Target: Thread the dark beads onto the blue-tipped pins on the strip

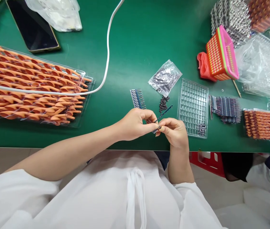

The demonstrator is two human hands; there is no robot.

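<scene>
Green table [135, 47] before us bears dark beads [163, 104] & a clear tray [193, 106]. Nr its front edge, our left hand [137, 124] holds thin blue strips [166, 111] w/ fingertips; our right hand [176, 132] is pinched narrow just beside, but what it grips, we can't tell.

Tabletop [137, 57] was plain deep green. Held strip [165, 113]: dark blue. Comb-like piece [137, 99] ran blue, striped silvery white. Small beads [164, 103] looked near-black. Clear tray [193, 98] carried a regular grid pattern. Large stacked pieces [30, 78] were bright orange, with darker reddish-brown ovals. Cable [107, 47] white; phone [33, 28] black, edged gold. Nested baskets [215, 58] showed orange-red, lime green and pink.
</scene>
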